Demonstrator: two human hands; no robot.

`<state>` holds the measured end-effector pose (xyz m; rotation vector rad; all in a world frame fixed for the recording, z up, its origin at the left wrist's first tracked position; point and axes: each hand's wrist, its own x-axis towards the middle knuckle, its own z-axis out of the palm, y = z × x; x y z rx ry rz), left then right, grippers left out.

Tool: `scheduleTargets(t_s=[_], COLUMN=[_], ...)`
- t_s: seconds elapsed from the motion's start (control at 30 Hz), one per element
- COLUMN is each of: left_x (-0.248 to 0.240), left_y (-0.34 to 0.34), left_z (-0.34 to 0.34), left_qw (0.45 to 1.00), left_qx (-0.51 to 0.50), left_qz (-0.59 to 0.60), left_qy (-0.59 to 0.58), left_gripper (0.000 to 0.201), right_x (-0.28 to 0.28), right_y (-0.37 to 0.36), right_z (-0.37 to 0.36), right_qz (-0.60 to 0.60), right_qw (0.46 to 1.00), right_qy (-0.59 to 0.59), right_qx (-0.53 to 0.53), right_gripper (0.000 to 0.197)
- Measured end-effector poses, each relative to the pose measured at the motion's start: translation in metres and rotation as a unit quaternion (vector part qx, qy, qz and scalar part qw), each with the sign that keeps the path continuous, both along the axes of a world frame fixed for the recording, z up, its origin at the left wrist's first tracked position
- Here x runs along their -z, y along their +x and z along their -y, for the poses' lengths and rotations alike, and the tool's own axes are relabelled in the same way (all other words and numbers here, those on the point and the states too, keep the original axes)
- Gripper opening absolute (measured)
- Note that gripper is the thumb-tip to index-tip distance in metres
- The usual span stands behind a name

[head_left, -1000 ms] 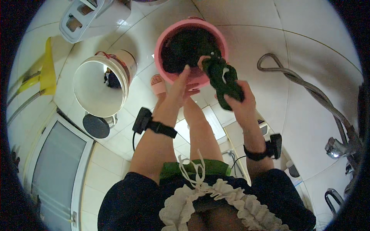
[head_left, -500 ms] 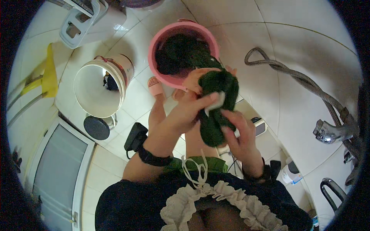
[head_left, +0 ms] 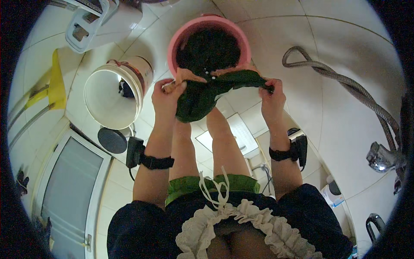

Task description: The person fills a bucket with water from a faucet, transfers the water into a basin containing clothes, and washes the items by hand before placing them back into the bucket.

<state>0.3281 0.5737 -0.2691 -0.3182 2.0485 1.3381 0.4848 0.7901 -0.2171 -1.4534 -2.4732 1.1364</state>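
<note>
A dark green garment point(head_left: 196, 101) with peach-coloured parts is stretched sideways between my two hands. At its left end, the fingers of my left hand point(head_left: 166, 97) are closed on the cloth. My right hand point(head_left: 272, 97) pinches the other end, out to the right. Several small white dots show near the garment's middle. Just beyond it stands a pink basin point(head_left: 172, 45) filled with dark, wet-looking cloth point(head_left: 209, 49). The garment covers part of the basin's near rim, and I cannot tell whether it touches the cloth inside.
A white bucket point(head_left: 140, 75) with a black-and-white item in it stands left of the basin. Near it are a dark round object point(head_left: 112, 141) and a white plastic container point(head_left: 92, 30). A metal hose point(head_left: 340, 82) hangs at the right above a chrome fitting point(head_left: 380, 157).
My hands have moved apart, from close together over the bunched garment to its two ends. The garment is now spread out, nearer the basin. A pale thing by my left fingers no longer shows.
</note>
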Motion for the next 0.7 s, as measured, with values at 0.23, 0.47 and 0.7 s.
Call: scheduleTargets(t_s=[0.23, 0.47, 0.7], left_x=[0.066, 0.18, 0.222], left_y=[-0.007, 0.031, 0.041], left_z=[-0.034, -0.071, -0.1], left_qw=[0.924, 0.919, 0.832], left_qx=[0.281, 0.32, 0.427], left_qz=[-0.244, -0.176, -0.127], left_qy=[0.09, -0.148, -0.332], left_gripper=[0.075, 0.089, 0.079], right_x=[0.104, 0.241, 0.309], right_y=[0.011, -0.03, -0.037], right_z=[0.029, 0.042, 0.043], right_qz=[0.02, 0.192, 0.422], right_qw=[0.991, 0.981, 0.9], right_qy=[-0.098, -0.011, 0.03], right_qx=[-0.093, -0.009, -0.107], right_gripper=[0.038, 0.071, 0.054])
